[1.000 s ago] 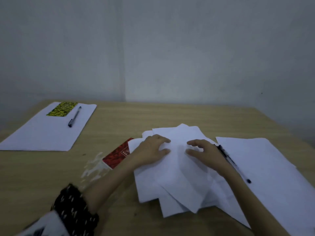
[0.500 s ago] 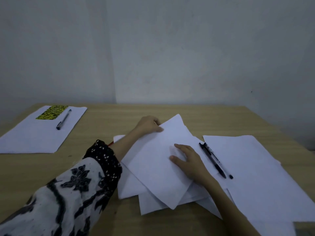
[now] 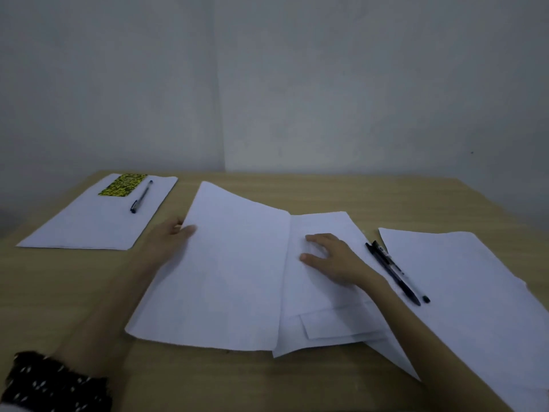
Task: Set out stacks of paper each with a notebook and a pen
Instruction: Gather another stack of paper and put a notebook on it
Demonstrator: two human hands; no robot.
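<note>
A loose pile of white sheets (image 3: 323,295) lies in the middle of the wooden table (image 3: 386,200). My left hand (image 3: 169,239) grips the left edge of a sheet of paper (image 3: 225,272) that is lifted and swung over to the left. My right hand (image 3: 332,260) rests flat on the pile, fingers spread. Two black pens (image 3: 395,272) lie side by side just right of that hand. At the far left a neat paper stack (image 3: 98,221) carries a yellow-patterned notebook (image 3: 123,184) and a pen (image 3: 141,196). The red notebook seen earlier is hidden.
More white sheets (image 3: 475,292) spread over the table's right side and run off the frame's lower right. A grey wall stands behind the table. My dark patterned sleeve (image 3: 53,385) is at the lower left.
My left hand has pulled a sheet off the pile and turned it leftward, covering the red notebook. My right hand stayed pressed on the pile. The view shifted right.
</note>
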